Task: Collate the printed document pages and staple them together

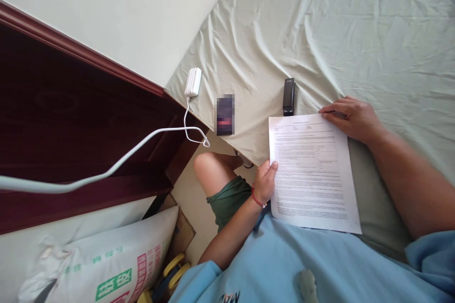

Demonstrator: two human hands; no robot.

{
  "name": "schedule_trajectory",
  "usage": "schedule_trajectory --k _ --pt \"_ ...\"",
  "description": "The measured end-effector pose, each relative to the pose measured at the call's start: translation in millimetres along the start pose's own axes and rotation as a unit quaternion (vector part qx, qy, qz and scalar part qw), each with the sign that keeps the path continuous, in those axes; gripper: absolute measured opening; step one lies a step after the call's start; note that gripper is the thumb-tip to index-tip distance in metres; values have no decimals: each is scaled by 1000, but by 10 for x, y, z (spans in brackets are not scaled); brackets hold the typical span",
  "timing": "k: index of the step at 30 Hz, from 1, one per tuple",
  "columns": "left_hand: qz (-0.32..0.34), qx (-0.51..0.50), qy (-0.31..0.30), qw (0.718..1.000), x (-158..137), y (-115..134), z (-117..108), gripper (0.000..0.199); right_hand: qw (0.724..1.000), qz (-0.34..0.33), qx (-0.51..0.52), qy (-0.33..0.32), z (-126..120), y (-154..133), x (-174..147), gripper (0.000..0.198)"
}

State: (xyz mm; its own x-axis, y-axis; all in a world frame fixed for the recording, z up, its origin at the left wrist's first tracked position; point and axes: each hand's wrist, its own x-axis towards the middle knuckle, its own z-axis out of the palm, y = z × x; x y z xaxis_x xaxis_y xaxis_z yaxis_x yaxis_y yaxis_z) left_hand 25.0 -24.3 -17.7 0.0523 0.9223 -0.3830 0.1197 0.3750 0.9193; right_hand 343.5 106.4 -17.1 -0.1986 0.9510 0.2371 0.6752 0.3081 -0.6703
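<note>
Pale green cloth [384,47] is spreading in wrinkles before us, a white wall [124,14] is rising at its far left, and a dark red wooden panel [71,104] is filling the left of our view. We are holding a printed paper [309,175] at the near edge of the cloth, its lower end lying close against our blue shirt [320,255]. Our left hand [266,182], wearing a red bracelet [258,197] at the wrist, is grasping the paper by its left edge, the thumb pressing on top and the other fingers curling beneath. Our right hand [350,116] is resting over the cloth and pinching the top right corner between thumb and forefinger.

Just beyond the top edge of the paper, a black stapler [289,94] is lying lengthwise. Farther left, near the edge of the cloth, a dark oblong thing [225,114] is lying flat; it is showing only as blurred blocks, so it may be a phone, but we are not able to tell. Beside the wall, a white adapter [193,81] is trailing its white cord [142,136] across the panel. Below, a printed white sack [106,262] is leaning near a yellow-and-blue thing [173,270], and our green shorts [231,201] are showing beside the left forearm.
</note>
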Motion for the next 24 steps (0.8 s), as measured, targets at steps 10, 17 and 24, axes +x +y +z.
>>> schedule_trajectory --k 10,17,24 --pt "0 -2 0 1000 -8 21 10 58 1000 2 2 -7 -20 -17 11 28" --pt "2 -9 0 1000 -8 47 22 60 1000 3 -2 -7 -22 -32 8 30" --pt "0 -10 7 1000 -1 25 16 61 1000 9 5 -8 -19 -19 3 29"
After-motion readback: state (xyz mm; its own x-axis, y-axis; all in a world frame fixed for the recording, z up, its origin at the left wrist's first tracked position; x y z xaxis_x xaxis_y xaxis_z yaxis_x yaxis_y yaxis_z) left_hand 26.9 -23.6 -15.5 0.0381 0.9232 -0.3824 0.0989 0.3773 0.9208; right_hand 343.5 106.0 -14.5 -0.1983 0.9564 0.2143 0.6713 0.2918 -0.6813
